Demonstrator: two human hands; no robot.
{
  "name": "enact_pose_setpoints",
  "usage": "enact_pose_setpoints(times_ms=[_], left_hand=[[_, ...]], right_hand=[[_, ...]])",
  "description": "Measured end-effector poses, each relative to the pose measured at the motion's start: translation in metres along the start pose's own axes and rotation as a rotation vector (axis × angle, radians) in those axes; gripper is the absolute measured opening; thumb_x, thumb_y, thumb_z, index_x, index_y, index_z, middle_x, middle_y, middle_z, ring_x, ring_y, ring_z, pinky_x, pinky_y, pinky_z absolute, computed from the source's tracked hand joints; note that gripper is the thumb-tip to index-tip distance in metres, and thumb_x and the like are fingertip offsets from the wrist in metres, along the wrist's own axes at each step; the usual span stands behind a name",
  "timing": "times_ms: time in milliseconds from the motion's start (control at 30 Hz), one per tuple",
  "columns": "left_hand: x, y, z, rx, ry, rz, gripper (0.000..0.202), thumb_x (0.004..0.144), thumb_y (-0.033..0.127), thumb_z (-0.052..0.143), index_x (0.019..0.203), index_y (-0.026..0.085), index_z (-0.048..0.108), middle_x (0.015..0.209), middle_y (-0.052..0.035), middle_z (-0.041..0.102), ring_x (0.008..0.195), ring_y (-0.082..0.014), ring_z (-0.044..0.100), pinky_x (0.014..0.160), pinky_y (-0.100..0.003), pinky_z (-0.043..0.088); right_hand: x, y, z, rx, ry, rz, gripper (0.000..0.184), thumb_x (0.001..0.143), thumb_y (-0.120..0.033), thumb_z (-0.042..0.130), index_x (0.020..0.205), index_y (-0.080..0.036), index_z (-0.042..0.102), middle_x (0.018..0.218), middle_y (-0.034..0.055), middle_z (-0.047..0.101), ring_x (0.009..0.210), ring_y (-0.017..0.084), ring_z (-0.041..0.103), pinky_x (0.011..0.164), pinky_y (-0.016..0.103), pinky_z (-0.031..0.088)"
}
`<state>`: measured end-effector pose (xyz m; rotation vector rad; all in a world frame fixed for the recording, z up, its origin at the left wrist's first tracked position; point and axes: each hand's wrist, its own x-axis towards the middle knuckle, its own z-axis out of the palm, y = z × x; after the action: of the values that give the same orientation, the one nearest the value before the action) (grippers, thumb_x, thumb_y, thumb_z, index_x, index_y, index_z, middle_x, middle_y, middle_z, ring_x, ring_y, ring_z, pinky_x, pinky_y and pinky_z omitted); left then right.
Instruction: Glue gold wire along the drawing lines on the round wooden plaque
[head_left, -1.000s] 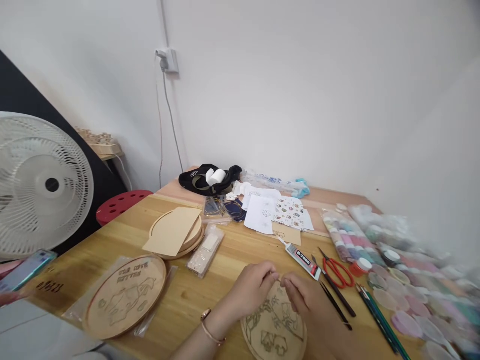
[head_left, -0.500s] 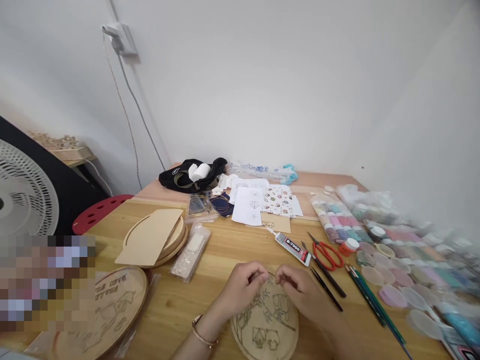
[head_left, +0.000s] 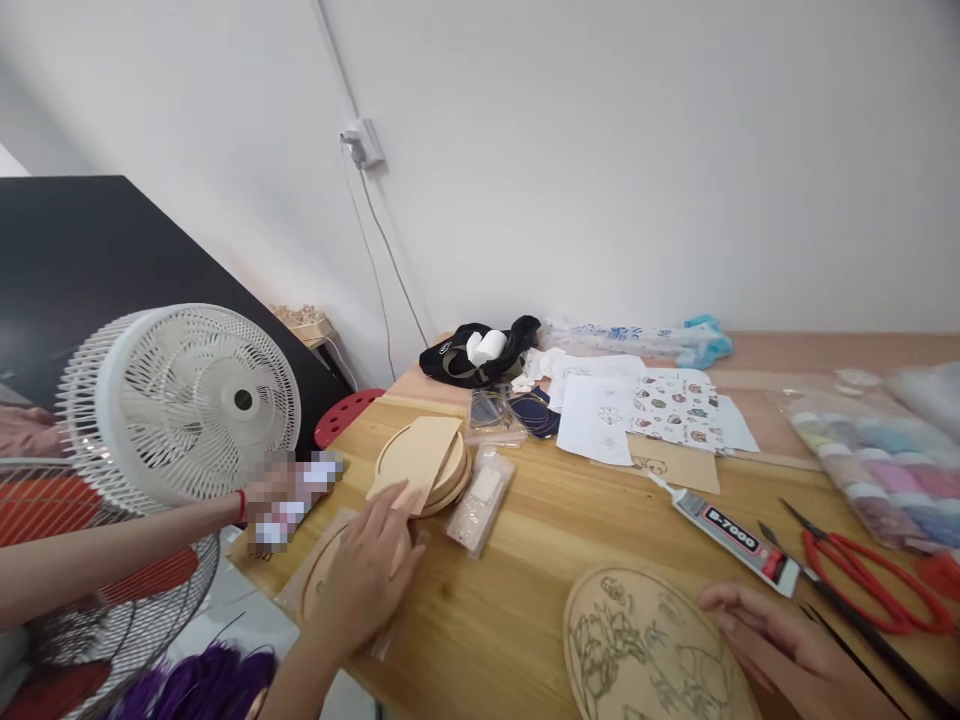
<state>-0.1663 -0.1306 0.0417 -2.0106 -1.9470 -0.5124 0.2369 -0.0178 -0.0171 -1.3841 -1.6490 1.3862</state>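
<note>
My left hand [head_left: 367,565] reaches out flat, fingers extended, over a round wooden plaque [head_left: 324,545] in a clear plastic sleeve. Its fingertips come up to the tan card [head_left: 416,455] on a stack of round wooden boards [head_left: 452,480]; whether they touch it I cannot tell. My right hand [head_left: 787,640] rests by the right edge of an oval wooden board [head_left: 652,640] with plant and animal outlines, its fingers loosely apart and holding nothing visible. Right of that hand lie red-handled scissors [head_left: 874,580] and a B-7000 glue tube [head_left: 739,540].
Another person's arm [head_left: 135,545] reaches in from the left, its hand blurred out. Behind it stands a white fan [head_left: 217,400]. A plastic pouch [head_left: 480,500], printed papers [head_left: 596,420], a black bag [head_left: 472,360] and bagged colored bottles [head_left: 885,460] lie on the table.
The view has swung left. My hands, together over the oval board before, are now apart: the left has gone left to the wooden plaque and stack, the right stays beside the board.
</note>
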Motion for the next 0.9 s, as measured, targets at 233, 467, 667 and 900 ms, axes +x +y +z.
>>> enact_pose_setpoints(times_ms=[233,467,667,900], left_hand=[[0.031,-0.039,0.011,-0.327,0.071,-0.132,0.024,0.085,0.026,0.05,0.1,0.021,0.068,0.107,-0.0097,0.07,0.105,-0.0265,0.063,0.094,-0.042,0.05],[0.054,-0.018,-0.016,-0.668,0.39,-0.476,0.03,0.084,0.042,0.055,0.093,0.015,0.065,0.083,-0.007,0.07,0.072,-0.0195,0.065,0.065,-0.031,0.055],[0.063,0.035,-0.039,-1.112,0.371,-0.618,0.043,0.074,0.055,0.063,0.086,0.013,0.064,0.08,-0.0075,0.07,0.067,-0.0168,0.066,0.056,-0.027,0.054],[0.062,0.072,-0.053,-1.508,0.242,-0.665,0.03,0.068,0.044,0.071,0.076,0.016,0.063,0.065,-0.0007,0.064,0.056,-0.0128,0.06,0.054,-0.025,0.052]], right_hand=[[0.01,0.01,0.006,0.131,-0.009,0.107,0.04,0.063,-0.06,0.069,0.078,-0.023,0.067,0.055,-0.0006,0.054,0.052,0.015,0.046,0.047,0.027,0.037],[0.01,0.005,0.0,0.144,0.027,0.112,0.043,0.06,-0.058,0.071,0.081,-0.021,0.067,0.047,-0.0055,0.041,0.048,0.012,0.04,0.047,0.026,0.031],[0.008,0.01,-0.002,0.076,0.043,0.073,0.042,0.068,-0.058,0.065,0.087,-0.02,0.067,0.048,-0.005,0.041,0.048,0.013,0.04,0.047,0.026,0.029],[0.004,-0.002,-0.005,0.056,0.02,0.08,0.051,0.064,-0.063,0.065,0.088,-0.018,0.064,0.048,-0.0053,0.043,0.046,0.011,0.038,0.046,0.024,0.025]])
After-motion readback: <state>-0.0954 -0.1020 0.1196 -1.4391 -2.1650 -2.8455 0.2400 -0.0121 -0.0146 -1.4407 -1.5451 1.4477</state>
